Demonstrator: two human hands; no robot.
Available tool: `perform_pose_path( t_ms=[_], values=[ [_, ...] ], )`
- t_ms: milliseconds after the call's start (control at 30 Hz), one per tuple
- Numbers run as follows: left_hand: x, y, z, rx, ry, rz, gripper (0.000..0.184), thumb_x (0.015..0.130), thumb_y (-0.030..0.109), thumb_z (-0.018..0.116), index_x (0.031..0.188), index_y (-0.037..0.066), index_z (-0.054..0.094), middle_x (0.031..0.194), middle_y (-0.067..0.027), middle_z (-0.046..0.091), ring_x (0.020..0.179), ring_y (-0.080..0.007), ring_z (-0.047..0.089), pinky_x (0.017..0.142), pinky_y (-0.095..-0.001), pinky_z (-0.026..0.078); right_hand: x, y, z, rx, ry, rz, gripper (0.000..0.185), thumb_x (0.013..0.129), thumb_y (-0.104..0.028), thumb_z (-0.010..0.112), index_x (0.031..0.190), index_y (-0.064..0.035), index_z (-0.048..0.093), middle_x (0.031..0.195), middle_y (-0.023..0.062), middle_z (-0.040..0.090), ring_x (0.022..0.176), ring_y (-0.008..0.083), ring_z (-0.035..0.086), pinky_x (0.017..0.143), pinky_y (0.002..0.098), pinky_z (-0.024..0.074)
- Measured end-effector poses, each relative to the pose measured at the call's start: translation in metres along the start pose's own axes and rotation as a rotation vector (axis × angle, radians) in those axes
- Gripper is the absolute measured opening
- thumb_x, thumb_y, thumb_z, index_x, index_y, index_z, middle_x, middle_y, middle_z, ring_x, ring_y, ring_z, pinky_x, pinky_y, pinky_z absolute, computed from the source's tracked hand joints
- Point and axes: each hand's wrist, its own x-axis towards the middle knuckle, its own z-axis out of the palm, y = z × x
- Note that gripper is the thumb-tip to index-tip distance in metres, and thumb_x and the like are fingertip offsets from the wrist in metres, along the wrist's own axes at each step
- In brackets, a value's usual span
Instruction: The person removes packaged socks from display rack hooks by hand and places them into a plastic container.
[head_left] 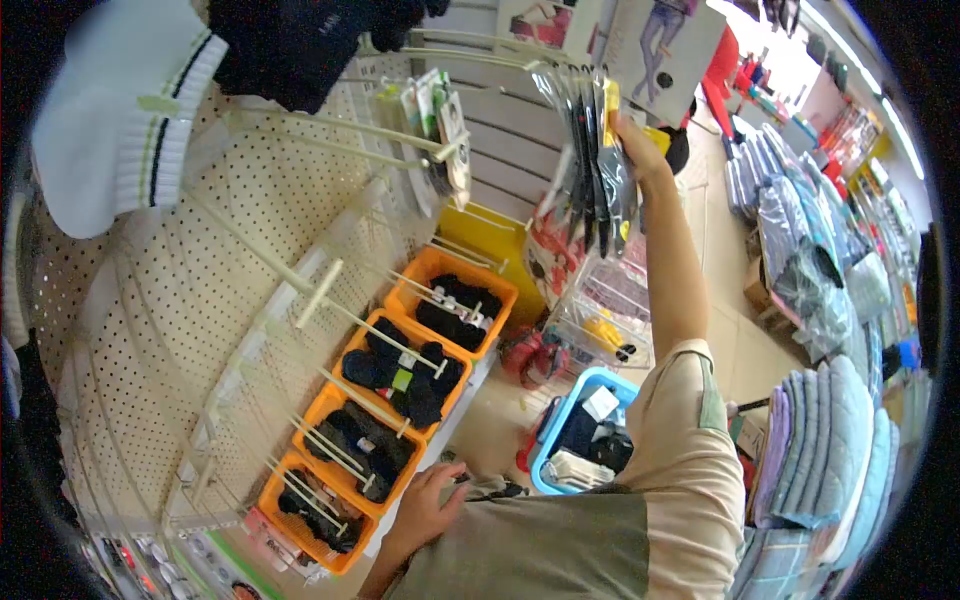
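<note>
Where a row of dark plastic-wrapped packets (pixel 588 165) hung at one o'clock, the right hand (pixel 640 148) was in contact with the outermost packet, beside its yellow label (pixel 611 105). Right grip: fingers lay at the packet edge; whether they pinched it could not be determined.

Risk 1: neighbouring packets could have come along or fallen, since they hung face to face and glossy film can cling. Risk 2: a hanging hole could have torn if the load had been pulled down instead of along its support. Risk 3: the extended arm offered little fine control, so a weak hold on the film could have slipped.

Left grip: the left hand (pixel 432 508), between six and seven o'clock, lay against the torso with fingers bent; any held object could not be confirmed. It was near the orange baskets (pixel 428 432), which ran from the centre toward seven o'clock. Bare prongs projected above those baskets; a sleeve swung inward could have snagged there.

At about five o'clock stood a blue basket (pixel 537 468), where a careless step could have knocked it. Folded quilts (pixel 835 430) occupied four o'clock.
</note>
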Motion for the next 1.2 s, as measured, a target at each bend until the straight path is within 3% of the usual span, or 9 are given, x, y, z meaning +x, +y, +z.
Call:
perform_pose_path(
  t_ms=[167,200,267,333,400,467,767,867,1200],
  values=[
    [-0.006,0.007,0.015,0.046,-0.002,0.052,0.034,0.086,0.017,0.066,0.117,0.004,0.059,0.114,-0.0144,0.063,0.107,-0.0334,0.059,0.092,-0.0398,0.045,-0.055,0.006,-0.016,0.208,0.059,-0.041,0.048,0.091,-0.042,0.06,0.121,-0.0041,0.059,0.116,0.0046,0.061,0.107,0.0156,0.054,0.094,0.0308,0.0412],
    [-0.01,0.009,0.019,0.048,-0.019,0.058,0.034,0.086,0.017,0.066,0.117,0.004,0.059,0.115,-0.0146,0.063,0.107,-0.0336,0.059,0.092,-0.0399,0.045,-0.064,0.023,-0.039,0.218,0.036,-0.115,0.058,0.09,-0.052,0.059,0.123,-0.0043,0.058,0.109,0.0078,0.067,0.094,0.0186,0.066,0.084,0.0347,0.0539],
    [-0.015,0.015,0.028,0.046,-0.027,0.024,0.031,0.087,0.015,0.066,0.115,0.004,0.061,0.113,-0.0159,0.064,0.106,-0.0348,0.058,0.092,-0.0401,0.045,-0.128,0.021,-0.043,0.174,0.242,-0.061,0.062,0.089,-0.055,0.057,0.126,-0.0036,0.058,0.114,0.0091,0.066,0.097,0.0202,0.065,0.086,0.0378,0.0534],
    [-0.017,0.021,0.042,0.017,-0.043,-0.001,0.028,0.087,0.012,0.065,0.113,0.002,0.061,0.112,-0.0158,0.064,0.107,-0.0344,0.059,0.092,-0.0406,0.045,-0.173,0.051,-0.095,0.412,0.052,-0.025,0.056,0.091,-0.053,0.056,0.121,-0.0055,0.06,0.108,0.0073,0.068,0.094,0.02,0.065,0.083,0.0382,0.0536],
    [-0.018,0.029,0.056,-0.039,-0.094,-0.032,0.027,0.086,0.01,0.064,0.112,0.001,0.061,0.111,-0.016,0.064,0.106,-0.034,0.059,0.091,-0.0399,0.046,-0.249,0.042,-0.06,0.455,0.164,-0.021,0.04,0.09,-0.035,0.065,0.111,-0.001,0.064,0.103,0.0075,0.068,0.09,0.0135,0.065,0.081,0.0283,0.0519],
    [-0.019,0.032,0.074,-0.023,-0.156,-0.014,0.027,0.086,0.008,0.065,0.112,0.001,0.061,0.11,-0.0158,0.064,0.105,-0.0339,0.06,0.09,-0.0394,0.047,-0.323,0.078,-0.102,0.083,0.579,0.154,0.049,0.091,-0.047,0.058,0.117,-0.0056,0.062,0.106,0.0058,0.068,0.09,0.0162,0.065,0.08,0.0328,0.0531],
    [-0.025,0.074,0.144,-0.004,-0.351,0.155,0.029,0.084,0.006,0.065,0.112,0.001,0.06,0.108,-0.0152,0.064,0.102,-0.0333,0.06,0.089,-0.0397,0.047,-0.588,0.168,-0.124,0.316,1.049,0.356,0.06,0.089,-0.057,0.058,0.128,-0.0114,0.055,0.11,0.0068,0.065,0.092,0.0194,0.064,0.078,0.0343,0.0555],
    [-0.029,0.087,0.163,0.02,-0.374,0.181,0.029,0.084,0.004,0.064,0.113,0.001,0.06,0.107,-0.015,0.064,0.102,-0.032,0.06,0.089,-0.0383,0.047,-0.664,0.241,-0.128,0.743,1.106,0.522,0.07,0.083,-0.066,0.059,0.128,-0.0131,0.054,0.116,0.0088,0.063,0.103,0.0256,0.061,0.084,0.0459,0.0522],
    [-0.065,0.111,0.201,0.074,-0.426,0.146,0.031,0.085,0.01,0.066,0.114,0.002,0.061,0.109,-0.0162,0.063,0.1,-0.0358,0.059,0.087,-0.0407,0.046,-0.68,0.396,-0.087,1.182,1.451,0.173,0.04,0.087,-0.038,0.069,0.117,-0.0133,0.06,0.116,0.0089,0.064,0.105,0.027,0.061,0.096,0.0463,0.0484]
  ],
)
